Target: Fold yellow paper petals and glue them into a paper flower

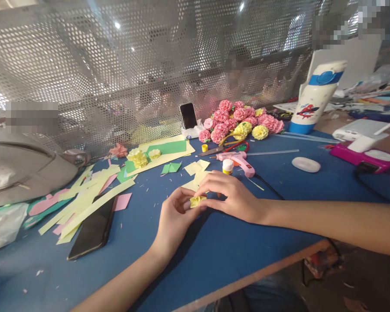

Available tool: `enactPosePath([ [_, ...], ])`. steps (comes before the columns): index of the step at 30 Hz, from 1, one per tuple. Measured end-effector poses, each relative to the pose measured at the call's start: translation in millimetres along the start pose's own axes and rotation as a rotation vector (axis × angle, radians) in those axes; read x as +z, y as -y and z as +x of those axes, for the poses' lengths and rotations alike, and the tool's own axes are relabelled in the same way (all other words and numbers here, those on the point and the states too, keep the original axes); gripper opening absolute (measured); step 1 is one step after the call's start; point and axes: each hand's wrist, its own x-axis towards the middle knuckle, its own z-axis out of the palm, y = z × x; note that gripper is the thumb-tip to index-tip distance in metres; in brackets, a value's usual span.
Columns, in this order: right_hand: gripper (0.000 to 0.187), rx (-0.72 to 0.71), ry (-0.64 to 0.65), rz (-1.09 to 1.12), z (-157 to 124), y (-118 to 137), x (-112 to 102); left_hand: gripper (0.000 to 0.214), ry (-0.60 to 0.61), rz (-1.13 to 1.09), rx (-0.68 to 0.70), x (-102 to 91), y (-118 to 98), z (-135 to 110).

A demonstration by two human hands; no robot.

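Note:
A small yellow folded paper flower is pinched between both hands, above the blue table near its front. My left hand is closed on its left side, and my right hand grips it from the right with thumb and fingers. Pale yellow paper pieces lie just behind the hands. Past them are a white glue bottle, a pink glue gun and scissors. Finished yellow paper flowers rest at the left back on yellow and green sheets.
Pink and yellow paper flowers are heaped at the back, beside a propped phone. A bottle and a magenta power strip stand right. Left are paper strips, a dark phone and a grey bag.

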Motion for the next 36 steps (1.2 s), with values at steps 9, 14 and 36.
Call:
enactPosePath([
  [9, 0.011, -0.048, -0.013, 0.012, -1.0, -0.7, 1.6, 0.031, -0.014, 0.032, -0.020, 0.1, -2.0, -0.9],
  [14, 0.008, -0.055, -0.014, 0.029, -0.5, -1.7, 2.4, 0.030, -0.014, 0.036, -0.021, -0.2, -2.9, -1.0],
  [36, 0.014, 0.067, -0.073, 0.161, 3.0, -0.7, -10.9, 0.029, 0.096, -0.178, -0.056, -3.0, -3.2, -2.4],
])
